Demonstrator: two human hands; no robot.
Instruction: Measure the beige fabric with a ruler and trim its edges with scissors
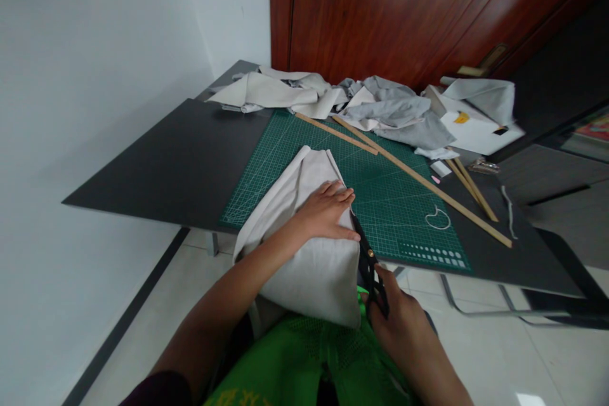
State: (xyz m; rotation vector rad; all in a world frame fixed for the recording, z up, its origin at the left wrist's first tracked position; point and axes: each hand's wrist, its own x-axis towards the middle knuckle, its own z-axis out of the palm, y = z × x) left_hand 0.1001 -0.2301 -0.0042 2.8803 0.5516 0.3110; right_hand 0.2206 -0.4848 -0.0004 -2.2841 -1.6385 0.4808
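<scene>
A folded piece of light grey-beige fabric (314,273) lies on the green cutting mat (394,190) and hangs over the table's front edge toward my body. My left hand (326,210) rests flat on it, fingers stretched out near its right edge. In my right hand (399,317) are black scissors (368,257), gripped by the handles. Their blades point away from me along the fabric's right edge, close to my left thumb. How far the blades are apart, and whether fabric is between them, is hard to make out.
Crumpled grey and cream cloth (390,104) is heaped along the back of the dark table (190,158). Beside it stands a white box (476,124). Wooden strips (428,184) cross the mat, and a loop of white cord (438,220) lies at right. A wall (118,44) borders the left.
</scene>
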